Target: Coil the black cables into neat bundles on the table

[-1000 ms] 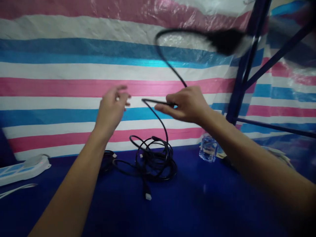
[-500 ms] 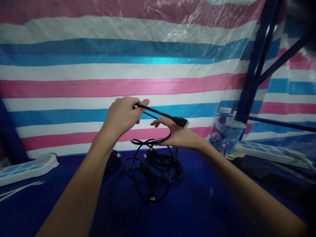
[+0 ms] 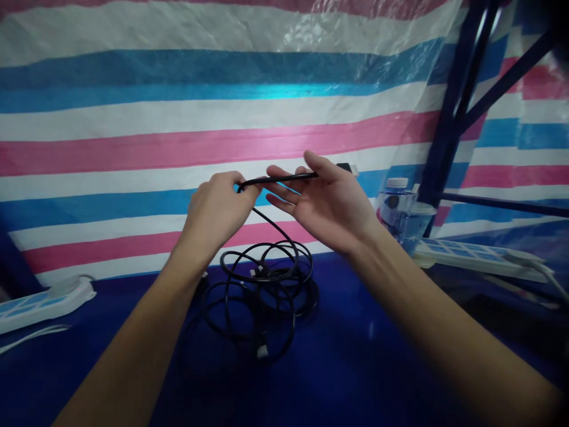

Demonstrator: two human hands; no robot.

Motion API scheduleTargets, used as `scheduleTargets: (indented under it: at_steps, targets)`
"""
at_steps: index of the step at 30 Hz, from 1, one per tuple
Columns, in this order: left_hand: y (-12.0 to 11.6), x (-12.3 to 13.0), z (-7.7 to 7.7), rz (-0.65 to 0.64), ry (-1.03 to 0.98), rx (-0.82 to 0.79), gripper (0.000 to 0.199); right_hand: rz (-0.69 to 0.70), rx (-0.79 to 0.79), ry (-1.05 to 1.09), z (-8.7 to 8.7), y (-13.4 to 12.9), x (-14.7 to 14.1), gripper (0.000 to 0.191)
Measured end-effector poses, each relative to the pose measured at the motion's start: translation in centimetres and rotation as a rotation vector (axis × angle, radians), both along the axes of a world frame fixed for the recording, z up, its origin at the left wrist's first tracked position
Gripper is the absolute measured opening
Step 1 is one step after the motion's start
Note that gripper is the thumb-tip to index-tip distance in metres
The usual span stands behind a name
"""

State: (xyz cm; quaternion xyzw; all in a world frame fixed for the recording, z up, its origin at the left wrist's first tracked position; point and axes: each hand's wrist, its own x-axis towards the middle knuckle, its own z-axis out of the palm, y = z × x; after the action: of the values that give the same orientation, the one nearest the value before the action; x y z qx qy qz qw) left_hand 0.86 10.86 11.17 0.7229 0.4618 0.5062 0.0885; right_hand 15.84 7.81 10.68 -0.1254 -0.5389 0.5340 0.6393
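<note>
Between the finger and thumb of my left hand (image 3: 224, 204) is a black cable (image 3: 284, 178), pinched a short way from its end. My right hand (image 3: 326, 204) is turned palm up with its fingers stretched and apart. The cable's end runs over those fingers and passes behind the thumb. Its black plug (image 3: 343, 167) with a pale tip shows beyond the thumb. From my left hand the rest of the cable drops into a loose tangle of black cables (image 3: 291, 296) on the blue table (image 3: 338, 367). A pale-tipped plug (image 3: 262, 351) lies at the tangle's near side.
White power strips stand at the left (image 3: 48, 305) and right (image 3: 480, 258). A clear bottle (image 3: 395, 207) and a plastic cup (image 3: 420, 225) are beside the right strip. A striped tarpaulin (image 3: 133, 157) hangs behind the table, and a dark blue metal post (image 3: 453, 112) rises at the right.
My right hand has turned palm up and risen under the cable's end. The plug now points right instead of down and right. The hanging loop has come away from my right hand.
</note>
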Motion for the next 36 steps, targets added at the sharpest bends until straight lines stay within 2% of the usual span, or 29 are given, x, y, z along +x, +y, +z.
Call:
scheduleTargets:
  at_steps: [2,5,7,8,11,13,16,18,19,21,23,26,27,29,31,33,36]
  targets:
    - [0.5,-0.3,0.0,-0.245,-0.258,-0.143,0.007,-0.013,-0.019,0.029,0.3,-0.5,-0.1,0.026]
    - [0.6,-0.9,0.5,-0.619,-0.676,-0.383,0.016,-0.06,-0.111,-0.049,-0.1,-0.5,0.0,0.023]
    - [0.3,-1.2,0.9,-0.725,-0.834,-0.492,0.014,-0.129,-0.163,-0.224,-0.9,0.1,0.3,0.009]
    - [0.1,-1.3,1.0,-0.726,-0.822,-0.523,0.011,-0.178,-0.174,-0.331,-1.4,0.6,0.5,0.002]
    - [-0.3,-1.0,0.8,-0.627,-0.511,-0.51,0.014,-0.346,-0.136,-0.631,-2.6,1.8,0.8,0.027]
    - [-0.5,-0.7,0.3,-0.502,-0.294,-0.445,0.018,-0.529,-0.088,-0.754,-3.1,2.3,0.8,0.029]
    - [-0.6,-0.2,-0.3,-0.384,-0.137,-0.299,0.012,-0.775,0.038,-0.829,-2.8,2.4,1.0,0.022]
    - [-0.8,0.0,-0.5,-0.379,-0.08,-0.219,0.016,-0.818,0.171,-0.959,-2.3,2.1,1.4,0.011]
    - [-1.0,0.1,-0.5,-0.391,-0.052,-0.205,0.017,-0.841,0.238,-1.041,-2.0,1.9,1.6,0.011]
    - [-1.1,0.3,-0.4,-0.405,-0.024,-0.196,0.02,-0.907,0.326,-1.143,-1.4,1.4,2.0,0.024]
    - [-1.0,0.3,-0.3,-0.405,-0.052,-0.169,0.027,-0.845,0.286,-1.041,-1.2,1.2,2.0,0.028]
    - [-0.1,-0.1,-0.1,-0.28,-0.135,-0.044,0.041,-0.522,0.075,-0.61,-1.2,1.2,1.7,0.029]
    - [0.2,-0.4,-0.2,-0.217,-0.146,-0.025,0.045,-0.454,0.01,-0.45,-1.2,1.3,1.6,0.029]
    - [0.8,-1.0,-0.4,-0.116,-0.141,-0.09,0.051,-0.422,-0.069,-0.186,-1.2,1.6,1.5,0.029]
    - [1.1,-1.4,-0.8,-0.08,-0.123,-0.279,0.056,-0.45,-0.109,-0.011,-1.2,1.8,1.6,0.027]
    - [1.0,-1.3,-1.2,-0.164,-0.153,-0.495,0.056,-0.451,-0.121,0.058,-1.1,1.9,1.8,0.024]
    - [0.7,-0.3,-1.6,-0.489,-0.416,-0.681,0.044,-0.364,-0.131,-0.096,-1.5,1.9,1.9,0.007]
